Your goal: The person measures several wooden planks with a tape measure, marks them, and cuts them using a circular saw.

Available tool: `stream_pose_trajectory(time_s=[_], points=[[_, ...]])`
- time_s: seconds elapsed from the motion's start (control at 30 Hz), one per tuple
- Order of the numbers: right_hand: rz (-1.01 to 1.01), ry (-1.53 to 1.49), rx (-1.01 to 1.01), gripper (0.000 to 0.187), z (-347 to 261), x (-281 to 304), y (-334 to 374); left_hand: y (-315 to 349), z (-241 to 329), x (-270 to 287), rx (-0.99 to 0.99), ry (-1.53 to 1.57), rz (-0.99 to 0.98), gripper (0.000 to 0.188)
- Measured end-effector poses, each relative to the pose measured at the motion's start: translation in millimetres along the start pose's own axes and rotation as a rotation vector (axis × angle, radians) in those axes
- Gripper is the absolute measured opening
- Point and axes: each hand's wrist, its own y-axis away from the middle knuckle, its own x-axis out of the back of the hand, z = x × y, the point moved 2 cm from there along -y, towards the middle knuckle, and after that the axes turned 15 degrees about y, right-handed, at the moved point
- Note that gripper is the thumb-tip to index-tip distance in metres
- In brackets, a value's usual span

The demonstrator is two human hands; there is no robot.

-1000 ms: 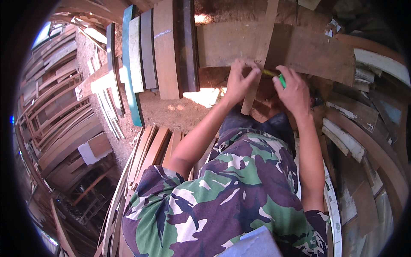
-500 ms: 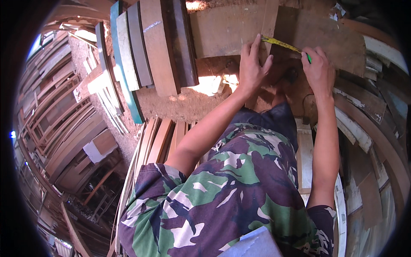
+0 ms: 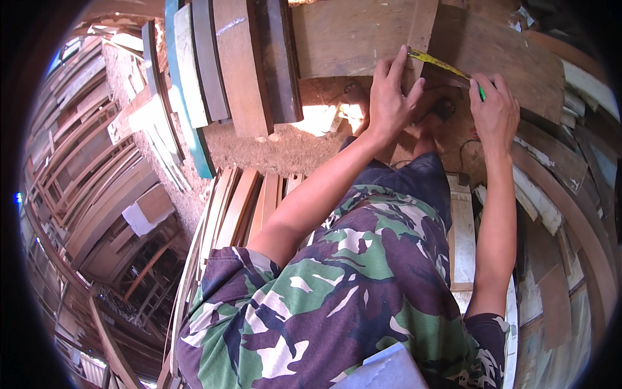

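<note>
A yellow tape measure blade (image 3: pixel 444 65) stretches between my two hands across wooden boards. My right hand (image 3: pixel 495 113) is closed around the tape measure's case, of which only a green bit shows by the thumb. At the blade's far end is my left hand (image 3: pixel 391 97), its forefinger tip touching the end, thumb held apart and fingers stretched out. Under the blade's left end runs a narrow wooden board (image 3: pixel 422 27), lying across a wide brown panel (image 3: pixel 350 35). Another wide panel (image 3: pixel 502 55) extends to the right beneath the blade.
Several planks, including a brown one (image 3: pixel 241 71) and a teal one (image 3: pixel 206 155), lie side by side at left. Stacked lumber (image 3: pixel 103 188) fills the far left, with more boards (image 3: pixel 551 162) along the right. Upright strips (image 3: pixel 236 207) stand near my left elbow.
Both hands and the tape measure sit slightly farther right in the picture, as do the panels beneath. The blade stays stretched between my hands.
</note>
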Motion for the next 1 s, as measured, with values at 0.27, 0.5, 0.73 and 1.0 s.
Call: stream_pose_trajectory(time_s=[0.27, 0.5, 0.73, 1.0], points=[[-0.015, -0.035, -0.001, 0.015, -1.3, 4.3, 1.1, 1.0, 3.0, 0.4, 0.020, -0.008, 0.009, 0.072], [-0.146, -0.400, -0.297, 0.043, -10.2, 11.9, 17.0, -8.5, -8.7, 35.4, 0.069, -0.039, -0.041, 0.070], [-0.200, -0.499, -0.348, 0.060, -12.1, 18.5, 48.8, -10.6, -13.9, 44.4, 0.088, -0.493, -0.062, 0.096], [-0.311, -0.851, -0.528, 0.050, 16.1, -3.8, 79.3, -10.1, -22.1, 34.3, 0.005, -0.577, -0.174, 0.110]])
